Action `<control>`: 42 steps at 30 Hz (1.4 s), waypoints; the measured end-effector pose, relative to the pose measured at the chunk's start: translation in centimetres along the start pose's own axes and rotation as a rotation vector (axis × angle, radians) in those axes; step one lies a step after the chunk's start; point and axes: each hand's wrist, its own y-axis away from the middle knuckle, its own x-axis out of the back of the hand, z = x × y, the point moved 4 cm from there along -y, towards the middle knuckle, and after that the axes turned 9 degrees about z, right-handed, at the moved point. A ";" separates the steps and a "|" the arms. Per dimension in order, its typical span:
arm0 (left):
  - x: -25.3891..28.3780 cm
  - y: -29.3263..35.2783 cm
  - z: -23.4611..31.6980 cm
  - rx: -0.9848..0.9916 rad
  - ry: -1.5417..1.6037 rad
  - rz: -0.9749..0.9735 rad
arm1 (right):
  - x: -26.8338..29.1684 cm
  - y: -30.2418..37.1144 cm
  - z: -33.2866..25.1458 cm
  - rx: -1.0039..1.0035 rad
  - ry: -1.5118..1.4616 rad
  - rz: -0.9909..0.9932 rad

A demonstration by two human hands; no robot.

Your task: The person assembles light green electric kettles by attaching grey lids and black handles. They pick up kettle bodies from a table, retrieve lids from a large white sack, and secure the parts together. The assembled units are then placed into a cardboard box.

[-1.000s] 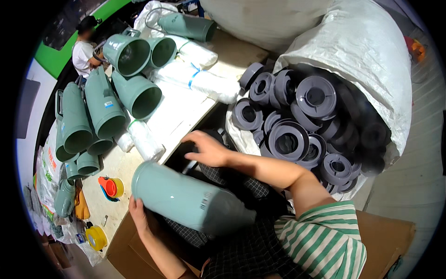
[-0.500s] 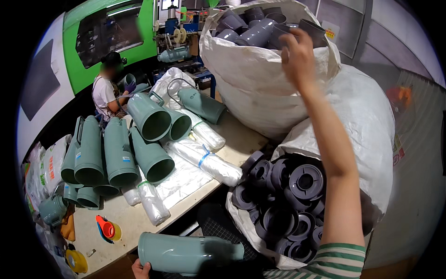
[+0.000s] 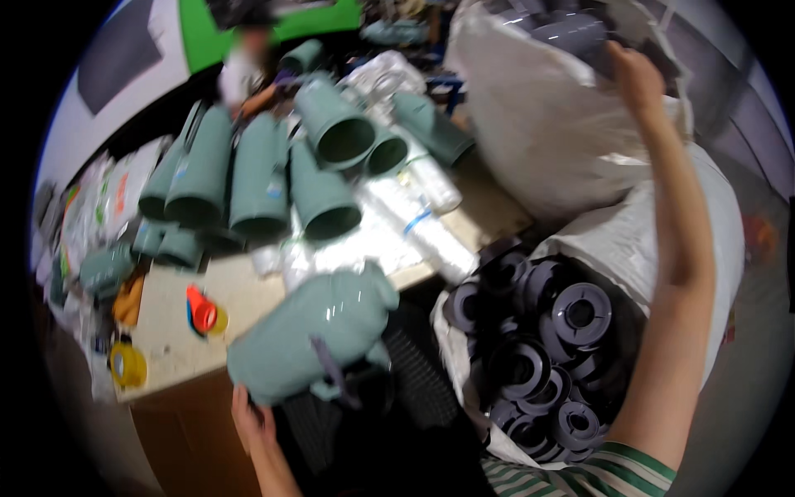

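Note:
My left hand (image 3: 253, 421) grips the wide end of a glossy green thermos casing (image 3: 298, 335). The casing lies tilted above my lap, its narrower spouted end up to the right. A dark grey strap-like piece (image 3: 331, 373) crosses its lower side. My right arm is stretched far out to the tall white woven sack at the upper right. There my right hand (image 3: 639, 81) has its fingers curled in, against a grey plastic cup (image 3: 570, 35). Blur and the hand itself hide the fingertips, so what they hold cannot be made out.
Several green casings (image 3: 199, 170) stand or lie on the worktable (image 3: 170, 331), beside rolled clear plastic bags (image 3: 439, 240). An orange-red tape roll (image 3: 203, 313) and a yellow one (image 3: 127, 365) lie near its edge. A white sack (image 3: 451, 352) holds grey rings. Another person (image 3: 248, 74) works beyond.
The view has shifted. The green casing has risen and tilted, its handle side turned into sight. My right hand has dropped from above the grey cups to beside one, its fingers now curled.

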 end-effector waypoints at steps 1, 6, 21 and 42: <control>-0.1 -0.5 -0.8 0.005 0.060 -0.007 | -0.1 0.2 1.1 0.120 0.016 0.070; -0.8 -0.1 -0.8 0.046 0.041 0.092 | 1.7 1.7 2.5 -0.024 -0.133 0.063; -3.2 0.3 -2.6 0.019 0.002 -0.020 | 9.0 1.0 -0.1 -0.214 -0.081 0.423; -1.7 0.5 0.8 0.080 -0.124 0.224 | 19.3 27.3 -35.3 -0.301 -1.987 -0.178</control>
